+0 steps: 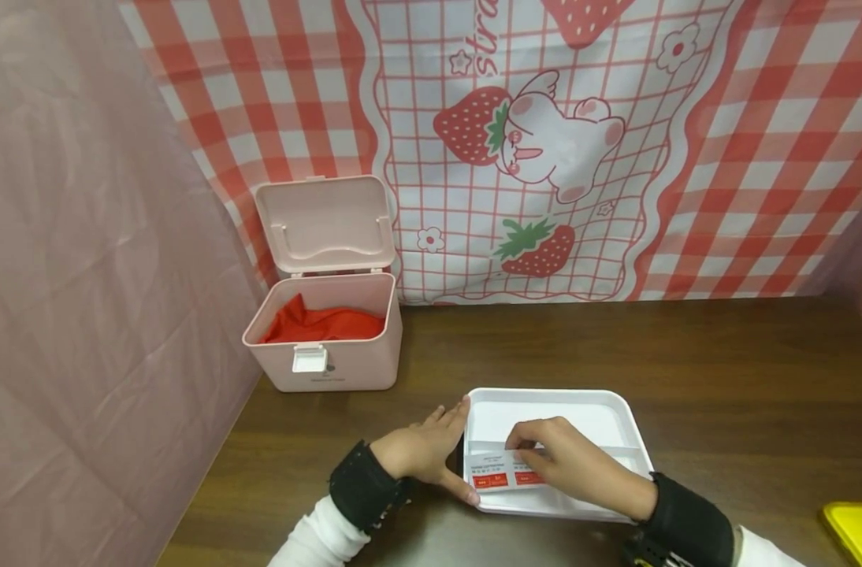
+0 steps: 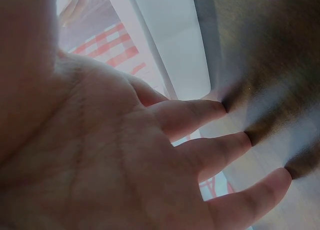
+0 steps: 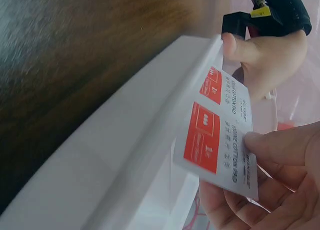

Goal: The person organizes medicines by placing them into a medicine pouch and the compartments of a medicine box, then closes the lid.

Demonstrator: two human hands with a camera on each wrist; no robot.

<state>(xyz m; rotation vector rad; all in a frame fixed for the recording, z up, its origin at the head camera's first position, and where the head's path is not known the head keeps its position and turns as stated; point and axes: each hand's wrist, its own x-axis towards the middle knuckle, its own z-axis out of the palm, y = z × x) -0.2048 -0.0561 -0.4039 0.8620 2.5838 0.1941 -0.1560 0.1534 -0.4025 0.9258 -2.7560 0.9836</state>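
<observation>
A white tray (image 1: 555,413) with a low divider across it lies on the table in front of me. My right hand (image 1: 573,465) pinches a strip of two iodine cotton pad sachets (image 3: 202,140) between thumb and fingers, over the near part of the tray. The strip is white with red panels, and its printed side shows in the right wrist view. At the tray's left side, my left hand (image 1: 420,453) has its fingers spread and fairly straight. Its thumb lies at the near left corner, the fingertips at the far left one.
Behind and left stands a pink box (image 1: 332,366), its lid (image 1: 325,224) raised and a red cloth (image 1: 332,323) inside. A yellow object (image 1: 860,531) is partly visible at the right edge. A strawberry-patterned checked cloth (image 1: 417,197) hangs along the table's back.
</observation>
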